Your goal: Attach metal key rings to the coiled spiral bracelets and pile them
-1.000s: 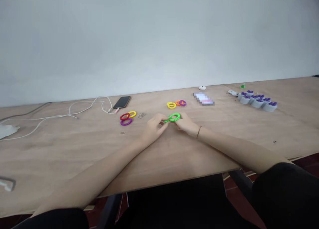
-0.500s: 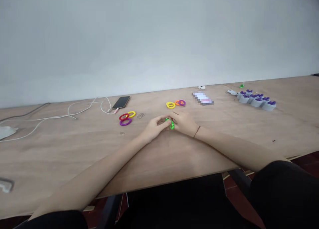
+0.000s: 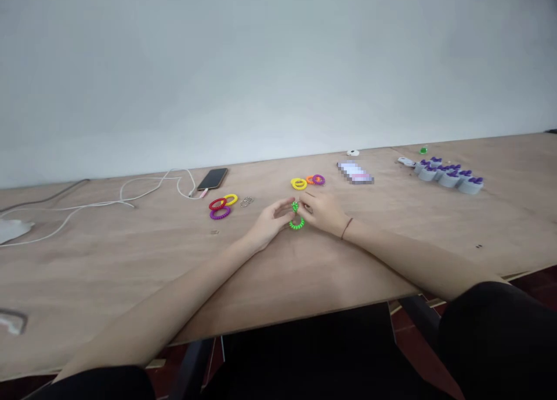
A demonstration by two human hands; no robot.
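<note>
A green coiled ring [image 3: 296, 225] hangs between my hands, with a bunched green part at its top. My left hand [image 3: 270, 221] pinches it from the left with thumb and fingers. From the right, the fingertips of my right hand [image 3: 324, 213] close on its upper part. Beyond the hands lie yellow coiled rings [image 3: 299, 184], an orange ring [image 3: 310, 180] and a purple ring [image 3: 319, 180]. Left of my left hand are a red ring [image 3: 217, 204], a yellow ring [image 3: 231, 200], another purple ring [image 3: 220, 213] and small metal rings [image 3: 247, 202].
A dark phone [image 3: 213, 178] with a white cable [image 3: 150, 186] lies on the wooden table [image 3: 243, 290] at the left. Farther right are a lit phone [image 3: 355, 173], a white case [image 3: 353, 153] and several white pots with purple tops [image 3: 448, 178].
The green ring has turned, so its loop now hangs lower and its bunched top shows between my fingertips. My hands have barely moved.
</note>
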